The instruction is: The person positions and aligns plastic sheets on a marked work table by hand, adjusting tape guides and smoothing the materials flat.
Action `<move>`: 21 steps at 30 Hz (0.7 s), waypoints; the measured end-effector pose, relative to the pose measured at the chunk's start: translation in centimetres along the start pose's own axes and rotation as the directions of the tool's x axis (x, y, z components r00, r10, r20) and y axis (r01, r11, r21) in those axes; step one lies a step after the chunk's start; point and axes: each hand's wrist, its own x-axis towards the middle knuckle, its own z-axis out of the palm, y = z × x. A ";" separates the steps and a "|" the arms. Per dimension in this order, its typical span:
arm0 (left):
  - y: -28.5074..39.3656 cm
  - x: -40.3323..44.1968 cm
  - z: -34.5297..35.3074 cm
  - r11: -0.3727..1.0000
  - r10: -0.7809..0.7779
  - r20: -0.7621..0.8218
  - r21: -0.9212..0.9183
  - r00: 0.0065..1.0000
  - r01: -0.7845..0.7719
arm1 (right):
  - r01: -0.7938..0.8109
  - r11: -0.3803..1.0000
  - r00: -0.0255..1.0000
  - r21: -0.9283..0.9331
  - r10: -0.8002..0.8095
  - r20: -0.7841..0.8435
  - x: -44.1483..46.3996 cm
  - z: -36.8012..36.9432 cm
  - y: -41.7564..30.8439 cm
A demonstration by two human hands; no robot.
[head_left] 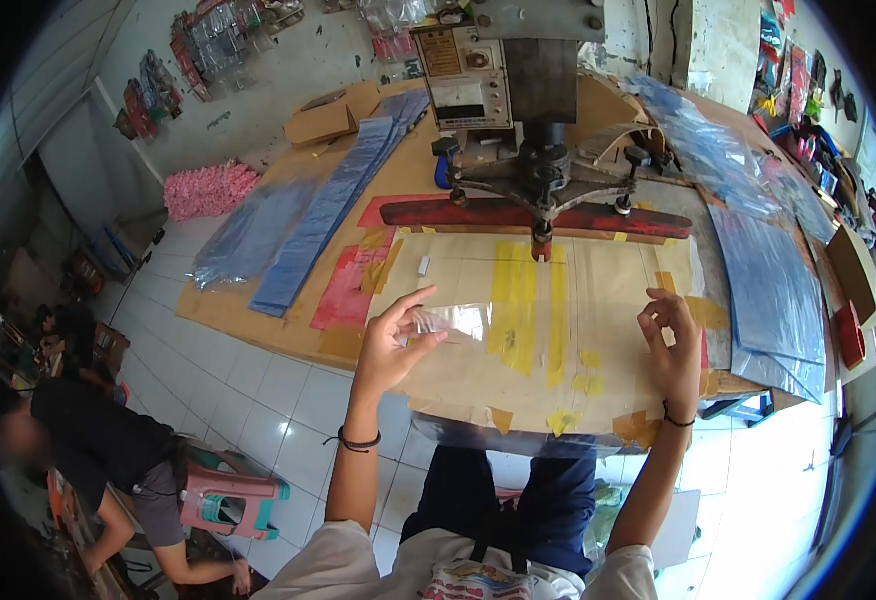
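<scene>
My left hand (392,345) is over the left part of the machine's work surface, its thumb and fingers around one end of a small clear plastic piece (463,321). The piece stretches to the right from my fingers and looks thin and shiny. Over the right side of the same surface is my right hand (672,345), fingers bent and apart with nothing visible in them. Beneath both hands lies a tan sheet (448,385) with yellow tape strips (523,310) across its middle. A small white block (423,266) rests near the sheet's upper left.
A press head with a long red-and-black bar (618,216) spans the sheet's far edge. Blue plastic sheets (338,215) lie to the left, and another stack (770,300) to the right. A cardboard box (333,112) stands behind. At lower left, another person (98,440) sits by a pink stool (223,500).
</scene>
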 end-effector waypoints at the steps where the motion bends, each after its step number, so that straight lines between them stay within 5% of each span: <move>1: -0.2 0.0 -0.1 1.000 -0.006 0.008 0.008 1.000 0.006 | -0.026 0.999 0.999 0.018 0.026 0.030 0.0 0.0 0.0; 6: -0.4 -0.2 0.2 0.999 0.048 0.036 -0.023 0.998 -0.047 | -0.226 0.974 0.949 0.000 0.220 0.227 0.0 0.3 0.0; 16: -1.8 0.0 -0.2 0.988 0.128 0.006 -0.093 0.992 -0.127 | -0.105 0.993 0.965 -0.054 0.115 0.234 -0.1 0.2 -0.1; 21: 0.2 -0.2 0.7 0.993 0.083 -0.003 0.083 0.997 -0.082 | -0.172 0.982 0.948 -0.072 0.185 0.259 0.0 -0.1 -0.7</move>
